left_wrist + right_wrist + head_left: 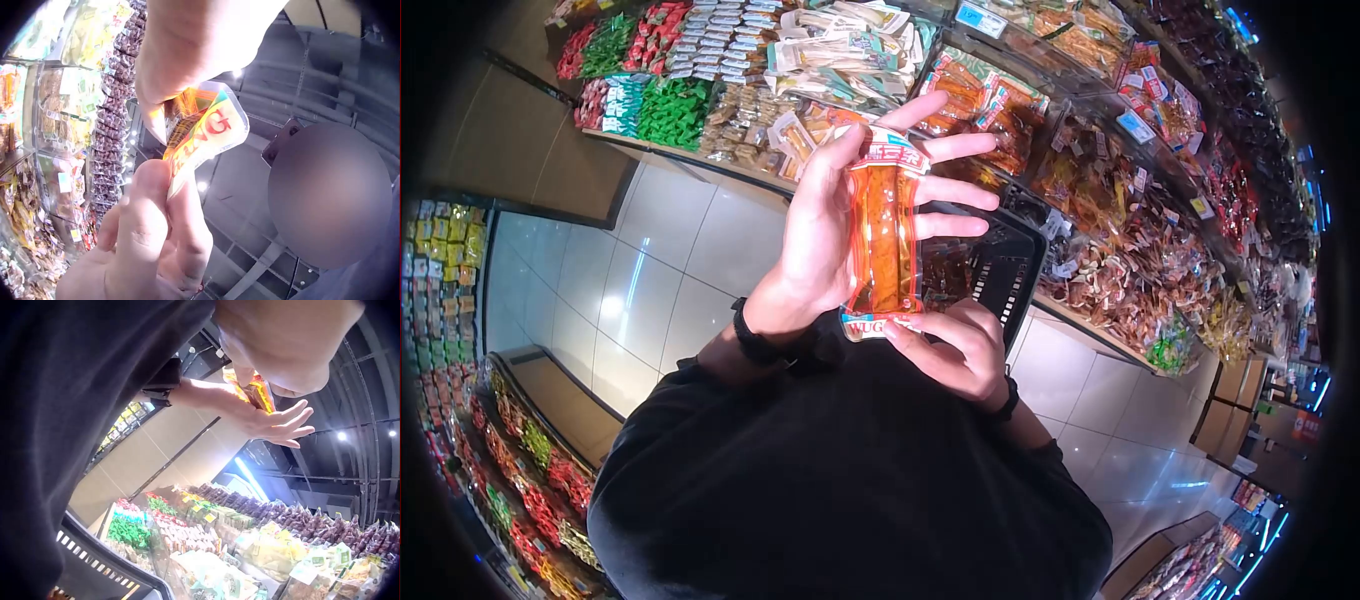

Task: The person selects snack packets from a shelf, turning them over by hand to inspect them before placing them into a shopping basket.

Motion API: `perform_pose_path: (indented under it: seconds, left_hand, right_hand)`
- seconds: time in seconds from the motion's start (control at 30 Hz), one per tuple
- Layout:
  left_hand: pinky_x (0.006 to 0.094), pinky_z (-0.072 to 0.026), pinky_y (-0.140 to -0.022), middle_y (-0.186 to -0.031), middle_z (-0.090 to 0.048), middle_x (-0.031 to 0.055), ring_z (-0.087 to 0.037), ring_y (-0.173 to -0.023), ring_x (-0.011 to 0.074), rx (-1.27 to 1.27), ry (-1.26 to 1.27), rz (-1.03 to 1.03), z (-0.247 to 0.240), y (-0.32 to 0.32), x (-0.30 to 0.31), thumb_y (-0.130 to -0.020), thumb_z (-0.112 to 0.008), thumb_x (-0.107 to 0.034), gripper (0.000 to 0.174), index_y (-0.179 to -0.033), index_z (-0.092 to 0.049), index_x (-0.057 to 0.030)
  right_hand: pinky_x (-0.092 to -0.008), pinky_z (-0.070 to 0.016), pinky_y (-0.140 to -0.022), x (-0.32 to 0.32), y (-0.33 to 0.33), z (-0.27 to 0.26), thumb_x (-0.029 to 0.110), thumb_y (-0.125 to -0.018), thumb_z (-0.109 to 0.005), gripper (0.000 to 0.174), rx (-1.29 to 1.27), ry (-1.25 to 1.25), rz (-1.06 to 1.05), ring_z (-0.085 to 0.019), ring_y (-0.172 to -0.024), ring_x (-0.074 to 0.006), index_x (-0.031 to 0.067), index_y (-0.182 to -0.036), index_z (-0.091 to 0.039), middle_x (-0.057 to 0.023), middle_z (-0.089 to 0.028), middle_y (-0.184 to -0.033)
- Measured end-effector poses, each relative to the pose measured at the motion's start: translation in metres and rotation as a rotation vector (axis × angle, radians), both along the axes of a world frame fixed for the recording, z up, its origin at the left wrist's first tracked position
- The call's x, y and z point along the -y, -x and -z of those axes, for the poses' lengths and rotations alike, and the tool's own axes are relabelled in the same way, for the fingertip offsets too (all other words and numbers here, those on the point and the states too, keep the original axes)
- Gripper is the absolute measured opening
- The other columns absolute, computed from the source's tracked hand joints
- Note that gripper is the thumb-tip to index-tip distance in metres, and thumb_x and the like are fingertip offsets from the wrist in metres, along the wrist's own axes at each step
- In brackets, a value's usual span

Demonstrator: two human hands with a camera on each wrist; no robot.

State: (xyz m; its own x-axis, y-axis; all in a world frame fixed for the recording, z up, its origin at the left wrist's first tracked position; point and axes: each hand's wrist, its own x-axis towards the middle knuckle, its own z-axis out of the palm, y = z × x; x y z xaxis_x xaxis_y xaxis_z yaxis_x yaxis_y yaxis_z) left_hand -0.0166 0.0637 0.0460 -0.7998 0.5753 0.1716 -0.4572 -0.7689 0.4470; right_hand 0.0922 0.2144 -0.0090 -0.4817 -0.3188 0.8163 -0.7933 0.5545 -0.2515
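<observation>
A clear packet (883, 240) with orange-brown food and red-and-white ends lies along the palm of the left hand (825, 225), whose fingers are spread straight; the thumb touches its upper end. At the lower end, the right hand (960, 350) pinches the printed edge between thumb and fingertip. In the left wrist view, the right hand (147, 231) is at the packet's lettered edge (212, 131), under the left hand (200, 44). The right wrist view has the packet (257, 394) between the left hand (269, 422) and the right hand (281, 344).
A black basket (1037, 262) is beyond the hands, partly hidden by them. Shelves of wrapped snacks (840, 60) run along the far side and right, with price tags (980, 18). More stocked shelves (530, 450) are at the left. Pale floor tiles (650, 290) show between.
</observation>
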Motion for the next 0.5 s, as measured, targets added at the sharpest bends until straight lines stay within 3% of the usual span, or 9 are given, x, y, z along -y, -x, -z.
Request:
perform_pose_path:
  seconds: [0.27,0.3,0.37,0.43,0.5]
  left_hand:
    - [0.0461,-0.0561,-0.093,-0.139,-0.051,0.0278,-0.066,-0.104,0.0357,-0.008,0.043,0.016,0.004,0.0,0.002,-0.104,-0.031,-0.047,0.068,-0.153,-0.027,0.0012]
    - [0.04,-0.0548,-0.091,-0.133,-0.055,0.0249,-0.065,-0.096,0.0298,0.01,0.104,-0.009,-0.002,-0.002,0.001,-0.104,-0.03,-0.047,0.069,-0.153,-0.027,0.0017]
    - [0.0365,-0.0526,-0.088,-0.13,-0.056,0.0221,-0.063,-0.095,0.0263,-0.023,0.069,0.009,0.011,0.003,0.004,-0.104,-0.03,-0.046,0.068,-0.153,-0.028,0.002]
    - [0.0312,-0.0479,-0.084,-0.123,-0.057,0.0161,-0.057,-0.095,0.0205,-0.032,0.045,-0.007,0.013,0.004,0.007,-0.104,-0.03,-0.044,0.067,-0.152,-0.029,0.0025]
    - [0.0293,-0.0456,-0.082,-0.119,-0.055,0.0105,-0.053,-0.098,0.0175,0.035,0.02,-0.064,0.009,0.001,0.009,-0.102,-0.036,-0.039,0.065,-0.151,-0.03,0.0034]
  right_hand:
    - [-0.0313,-0.0459,-0.06,-0.003,-0.007,-0.002,-0.002,-0.069,-0.086,0.029,0.046,-0.015,-0.019,-0.055,-0.069,-0.0173,0.006,-0.095,-0.077,-0.0043,-0.062,-0.109]
    - [-0.0312,-0.0469,-0.06,-0.003,-0.006,-0.002,-0.003,-0.069,-0.085,0.029,0.023,-0.014,-0.017,-0.055,-0.067,-0.0177,0.0049,-0.096,-0.075,-0.0054,-0.063,-0.106]
    - [-0.0311,-0.0479,-0.06,-0.002,-0.003,0.0,-0.003,-0.07,-0.084,0.03,0.002,-0.015,-0.014,-0.056,-0.064,-0.0182,0.0039,-0.098,-0.074,-0.0065,-0.064,-0.103]
    - [-0.0266,-0.0491,-0.056,0.002,0.001,0.005,-0.006,-0.071,-0.08,0.032,-0.037,0.132,0.02,-0.058,-0.07,-0.0174,0.003,-0.101,-0.074,-0.009,-0.068,-0.104]
    - [-0.0266,-0.0518,-0.059,0.007,0.001,0.01,-0.01,-0.075,-0.075,0.026,0.155,0.323,0.079,-0.062,-0.068,-0.0186,-0.0007,-0.098,-0.067,-0.0137,-0.067,-0.097]
